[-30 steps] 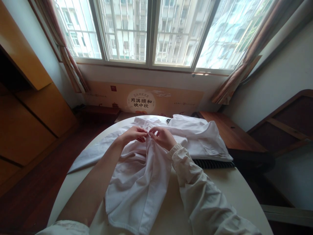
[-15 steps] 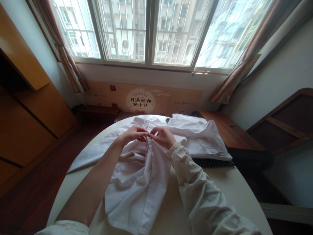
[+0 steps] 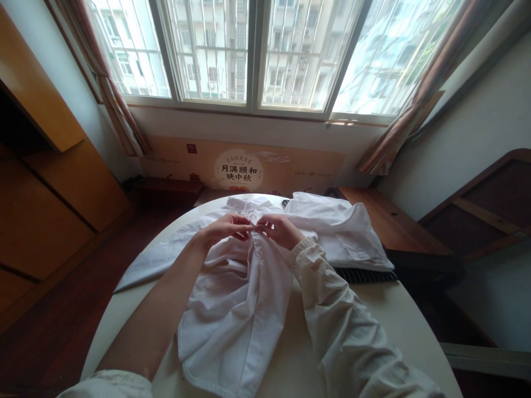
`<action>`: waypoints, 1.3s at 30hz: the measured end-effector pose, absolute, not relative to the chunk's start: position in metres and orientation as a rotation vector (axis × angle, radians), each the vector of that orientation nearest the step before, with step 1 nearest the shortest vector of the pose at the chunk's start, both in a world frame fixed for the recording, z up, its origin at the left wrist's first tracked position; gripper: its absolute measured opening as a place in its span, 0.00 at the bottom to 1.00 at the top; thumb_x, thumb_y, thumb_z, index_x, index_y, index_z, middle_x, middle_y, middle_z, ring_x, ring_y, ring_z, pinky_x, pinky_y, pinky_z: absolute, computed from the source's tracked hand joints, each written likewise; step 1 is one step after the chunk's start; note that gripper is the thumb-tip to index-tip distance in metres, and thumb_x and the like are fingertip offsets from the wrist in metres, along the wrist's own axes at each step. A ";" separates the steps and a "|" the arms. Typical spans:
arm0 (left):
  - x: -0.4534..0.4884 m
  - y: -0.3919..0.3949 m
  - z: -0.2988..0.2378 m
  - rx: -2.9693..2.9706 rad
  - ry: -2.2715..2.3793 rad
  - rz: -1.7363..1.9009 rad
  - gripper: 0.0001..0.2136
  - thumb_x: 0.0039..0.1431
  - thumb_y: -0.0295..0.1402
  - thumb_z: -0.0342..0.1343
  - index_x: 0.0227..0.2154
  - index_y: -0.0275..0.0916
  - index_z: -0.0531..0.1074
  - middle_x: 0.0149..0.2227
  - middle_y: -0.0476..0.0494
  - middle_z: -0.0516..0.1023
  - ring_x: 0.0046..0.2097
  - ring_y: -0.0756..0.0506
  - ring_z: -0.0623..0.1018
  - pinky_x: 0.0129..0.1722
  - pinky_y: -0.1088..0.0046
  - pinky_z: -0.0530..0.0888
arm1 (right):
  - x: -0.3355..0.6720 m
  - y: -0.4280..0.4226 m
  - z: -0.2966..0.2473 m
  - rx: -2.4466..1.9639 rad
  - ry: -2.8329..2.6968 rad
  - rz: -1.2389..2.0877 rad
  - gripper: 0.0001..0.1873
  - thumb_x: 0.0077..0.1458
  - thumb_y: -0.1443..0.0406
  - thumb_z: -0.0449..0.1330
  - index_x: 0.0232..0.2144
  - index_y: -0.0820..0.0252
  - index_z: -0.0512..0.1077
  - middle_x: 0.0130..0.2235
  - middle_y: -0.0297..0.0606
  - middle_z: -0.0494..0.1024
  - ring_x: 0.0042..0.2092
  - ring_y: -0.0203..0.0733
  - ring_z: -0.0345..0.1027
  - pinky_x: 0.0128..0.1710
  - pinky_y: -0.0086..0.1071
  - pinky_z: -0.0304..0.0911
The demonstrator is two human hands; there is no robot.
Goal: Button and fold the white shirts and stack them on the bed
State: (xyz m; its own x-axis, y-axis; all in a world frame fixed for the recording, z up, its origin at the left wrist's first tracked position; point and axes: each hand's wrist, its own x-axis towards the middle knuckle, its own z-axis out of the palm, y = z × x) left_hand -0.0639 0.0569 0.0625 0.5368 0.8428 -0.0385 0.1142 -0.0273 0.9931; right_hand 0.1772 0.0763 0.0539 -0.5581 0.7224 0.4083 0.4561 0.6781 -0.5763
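Note:
A white shirt (image 3: 232,309) lies spread over the round table, its hem hanging toward me and a sleeve reaching out to the left. My left hand (image 3: 226,228) pinches the shirt's front edge between thumb and fingers. Right beside it, fingertips nearly touching, my right hand (image 3: 279,229) pinches the same edge. The fabric is lifted slightly and gathers in folds below both hands. Whether a button sits between the fingertips is too small to make out.
Folded white cloth (image 3: 336,226) lies at the right on a black striped item (image 3: 365,275). The cream round table (image 3: 357,315) has a curved edge. A brown wooden desk (image 3: 390,221) stands behind on the right, and a printed banner (image 3: 282,163) hangs below the window.
My right hand has shifted slightly to the right, drawing the shirt's edge with it. The left hand stays almost where it was, still pinching.

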 end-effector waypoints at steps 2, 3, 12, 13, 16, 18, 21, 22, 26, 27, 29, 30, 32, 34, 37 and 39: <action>-0.063 0.056 0.063 1.511 0.833 0.705 0.19 0.56 0.49 0.73 0.40 0.37 0.84 0.38 0.42 0.82 0.39 0.46 0.81 0.43 0.70 0.79 | 0.179 0.079 0.050 -0.867 -2.232 0.627 0.08 0.65 0.63 0.66 0.34 0.59 0.80 0.30 0.34 0.82 0.31 0.37 0.71 0.37 0.29 0.64; -0.063 0.056 0.062 1.512 0.825 0.702 0.19 0.56 0.48 0.72 0.39 0.37 0.83 0.38 0.43 0.82 0.39 0.46 0.81 0.43 0.70 0.79 | 0.180 0.080 0.049 -0.852 -2.221 0.660 0.09 0.66 0.61 0.66 0.34 0.59 0.80 0.30 0.34 0.81 0.31 0.37 0.71 0.37 0.29 0.65; -0.062 0.061 0.056 1.482 0.859 0.748 0.18 0.57 0.47 0.72 0.40 0.37 0.83 0.39 0.43 0.81 0.39 0.47 0.81 0.44 0.70 0.80 | 0.179 0.082 0.045 -0.812 -2.210 0.623 0.08 0.66 0.61 0.64 0.36 0.59 0.80 0.32 0.35 0.82 0.32 0.37 0.71 0.38 0.30 0.66; -0.062 0.061 0.056 1.476 0.871 0.753 0.18 0.56 0.46 0.72 0.40 0.37 0.83 0.39 0.43 0.81 0.39 0.47 0.81 0.44 0.70 0.80 | 0.178 0.082 0.045 -0.816 -2.209 0.621 0.08 0.66 0.62 0.63 0.36 0.59 0.80 0.33 0.35 0.82 0.32 0.37 0.71 0.39 0.30 0.66; -0.062 0.059 0.058 1.472 0.893 0.751 0.17 0.56 0.45 0.73 0.40 0.37 0.83 0.38 0.43 0.82 0.38 0.47 0.81 0.43 0.70 0.80 | 0.177 0.080 0.046 -0.828 -2.210 0.613 0.05 0.64 0.64 0.64 0.35 0.58 0.80 0.33 0.35 0.82 0.33 0.37 0.71 0.39 0.30 0.67; -0.062 0.059 0.059 1.490 0.895 0.746 0.16 0.56 0.44 0.72 0.39 0.37 0.83 0.38 0.43 0.82 0.37 0.47 0.81 0.42 0.70 0.80 | 0.176 0.079 0.046 -0.836 -2.210 0.603 0.04 0.63 0.66 0.64 0.35 0.59 0.79 0.34 0.35 0.82 0.33 0.37 0.71 0.40 0.30 0.67; -0.061 0.061 0.057 1.529 0.896 0.748 0.18 0.55 0.45 0.73 0.40 0.36 0.84 0.39 0.41 0.84 0.37 0.47 0.82 0.42 0.69 0.80 | 0.175 0.079 0.045 -0.841 -2.210 0.586 0.04 0.61 0.68 0.63 0.35 0.59 0.79 0.34 0.35 0.82 0.34 0.37 0.71 0.40 0.30 0.66; -0.061 0.062 0.056 1.541 0.901 0.759 0.19 0.54 0.45 0.74 0.40 0.36 0.84 0.39 0.40 0.84 0.37 0.46 0.82 0.42 0.69 0.81 | 0.176 0.079 0.045 -0.839 -2.206 0.582 0.04 0.61 0.69 0.63 0.35 0.59 0.78 0.34 0.35 0.82 0.34 0.37 0.71 0.40 0.31 0.66; -0.057 0.067 0.051 1.626 0.999 0.880 0.20 0.50 0.48 0.76 0.36 0.35 0.84 0.37 0.39 0.85 0.34 0.46 0.82 0.36 0.69 0.80 | 0.178 0.078 0.047 -0.835 -2.164 0.607 0.05 0.61 0.68 0.61 0.35 0.58 0.77 0.35 0.35 0.81 0.35 0.38 0.71 0.40 0.31 0.67; -0.056 0.067 0.051 1.659 1.027 0.917 0.20 0.50 0.48 0.76 0.35 0.35 0.83 0.36 0.39 0.85 0.33 0.46 0.82 0.35 0.70 0.79 | 0.178 0.078 0.048 -0.834 -2.150 0.618 0.05 0.62 0.67 0.61 0.35 0.58 0.77 0.35 0.35 0.81 0.36 0.38 0.71 0.40 0.31 0.67; -0.053 0.065 0.053 1.715 1.038 0.970 0.19 0.50 0.48 0.76 0.34 0.35 0.83 0.34 0.39 0.85 0.32 0.45 0.82 0.33 0.70 0.78 | 0.180 0.077 0.050 -0.826 -2.138 0.637 0.05 0.62 0.66 0.60 0.35 0.59 0.77 0.35 0.36 0.81 0.36 0.39 0.72 0.39 0.31 0.68; -0.052 0.063 0.055 1.734 1.021 0.978 0.19 0.51 0.47 0.75 0.34 0.35 0.83 0.34 0.39 0.85 0.31 0.45 0.82 0.33 0.70 0.78 | 0.181 0.076 0.050 -0.824 -2.139 0.641 0.05 0.62 0.66 0.61 0.35 0.59 0.77 0.35 0.36 0.81 0.36 0.39 0.73 0.39 0.31 0.68; -0.050 0.060 0.058 1.754 0.979 0.949 0.18 0.53 0.47 0.74 0.35 0.35 0.84 0.34 0.39 0.85 0.32 0.45 0.83 0.33 0.70 0.78 | 0.181 0.076 0.051 -0.828 -2.148 0.644 0.05 0.62 0.66 0.61 0.35 0.58 0.77 0.35 0.36 0.82 0.36 0.39 0.73 0.38 0.31 0.69; -0.049 0.058 0.059 1.757 0.974 0.899 0.18 0.56 0.48 0.72 0.35 0.35 0.84 0.34 0.38 0.85 0.33 0.44 0.84 0.33 0.70 0.78 | 0.181 0.075 0.051 -0.831 -2.152 0.649 0.05 0.62 0.65 0.61 0.35 0.58 0.77 0.35 0.36 0.82 0.36 0.39 0.74 0.38 0.31 0.70; -0.050 0.059 0.059 1.738 0.950 0.851 0.20 0.59 0.50 0.70 0.37 0.34 0.84 0.36 0.37 0.85 0.34 0.44 0.84 0.35 0.70 0.79 | 0.180 0.072 0.052 -0.801 -2.140 0.674 0.05 0.62 0.64 0.62 0.34 0.57 0.77 0.35 0.36 0.82 0.37 0.40 0.75 0.39 0.32 0.71; -0.053 0.060 0.059 1.717 0.896 0.854 0.21 0.59 0.51 0.70 0.38 0.34 0.84 0.36 0.38 0.85 0.34 0.45 0.83 0.37 0.69 0.80 | 0.179 0.070 0.055 -0.782 -2.131 0.709 0.06 0.62 0.63 0.62 0.35 0.57 0.77 0.36 0.37 0.82 0.38 0.41 0.75 0.39 0.32 0.71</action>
